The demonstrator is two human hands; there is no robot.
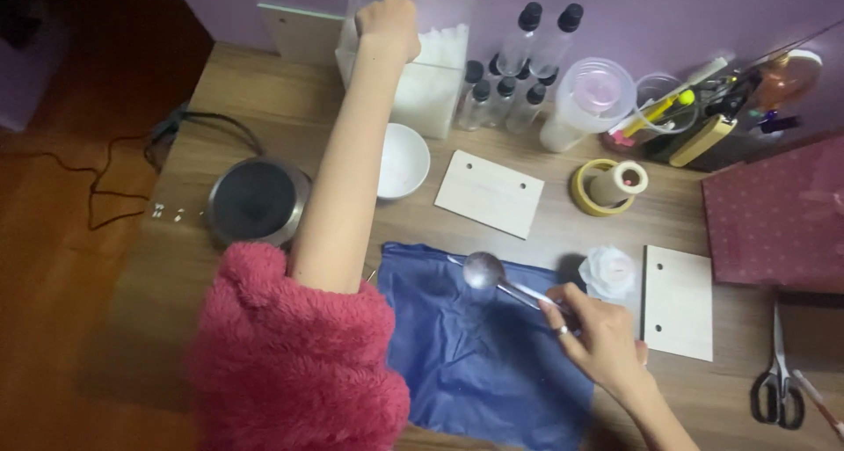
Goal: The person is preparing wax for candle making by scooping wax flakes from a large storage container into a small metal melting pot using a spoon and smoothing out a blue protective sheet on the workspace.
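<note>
Left hand (387, 27) reaches, clenched, into clear container (444, 73) of white flakes. Right hand (598, 332) grips metal spoon (485, 271), its handle running up-left toward that container over blue cloth (479, 354).

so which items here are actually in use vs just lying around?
In use:
left hand reaching into the clear container of white flakes
right hand holding the metal spoon over the blue bag

Lying about:
white bowl
scissors
tape roll
small bottles
two wooden boards
</note>
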